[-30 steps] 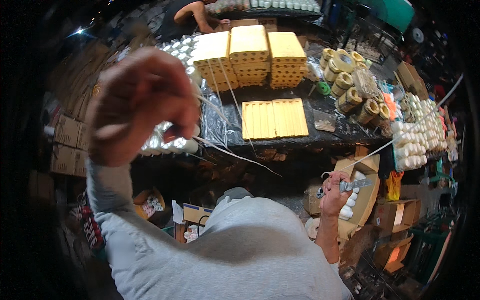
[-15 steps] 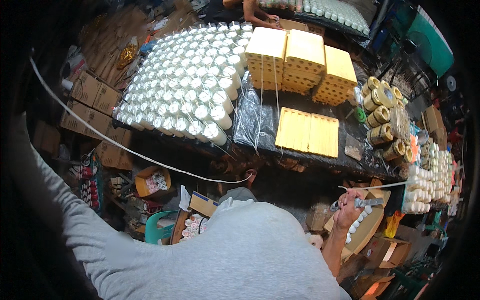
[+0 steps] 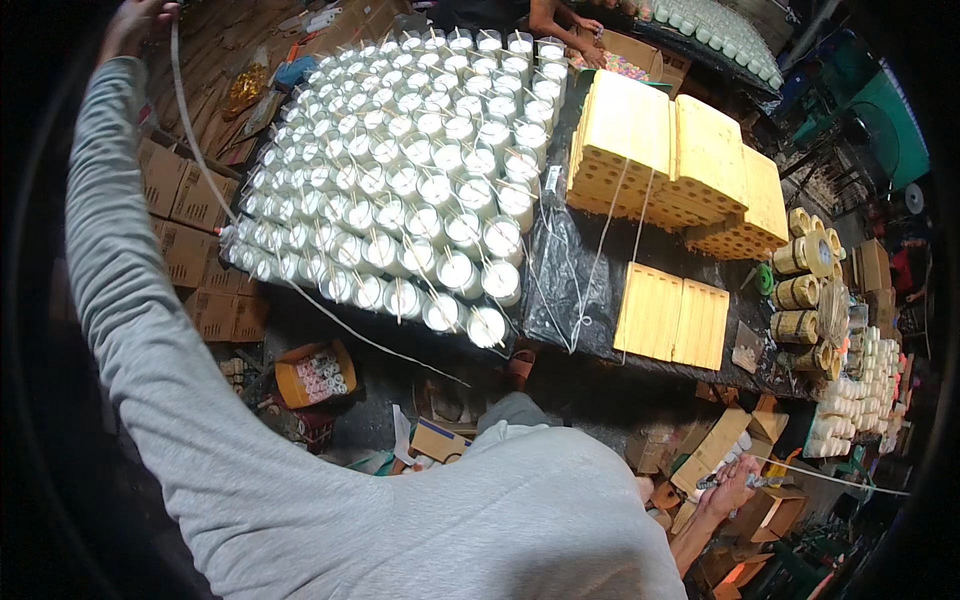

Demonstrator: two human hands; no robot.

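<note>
At the upper left edge, my left arm in its grey sleeve reaches out. My left hand (image 3: pixel 138 28), partly cut off by the frame, is closed on a white cord (image 3: pixel 184 105). This cord hangs beside and across the near side of many white-filled glass candles (image 3: pixel 420 225), its loose end below them. Low on the right, my right hand (image 3: pixel 733 487) is wrapped round a grey metal tool (image 3: pixel 768 481) whose exact kind I cannot make out. Another stretch of white cord (image 3: pixel 830 474) runs rightward from just above that hand.
Yellow perforated blocks (image 3: pixel 625 125) stand stacked on the black-covered table (image 3: pixel 550 270), with flat yellow slabs (image 3: pixel 670 315) in front. Rolls (image 3: pixel 797 292) and white candles (image 3: pixel 865 385) stand at right. Cartons (image 3: pixel 200 200) line the left. A co-worker's hands (image 3: pixel 592 45) work at the back.
My left arm has swung into fuller view, its hand now showing at the upper left with the cord. My right hand has moved lower and slightly right, still gripping the metal tool. The view has shifted.
</note>
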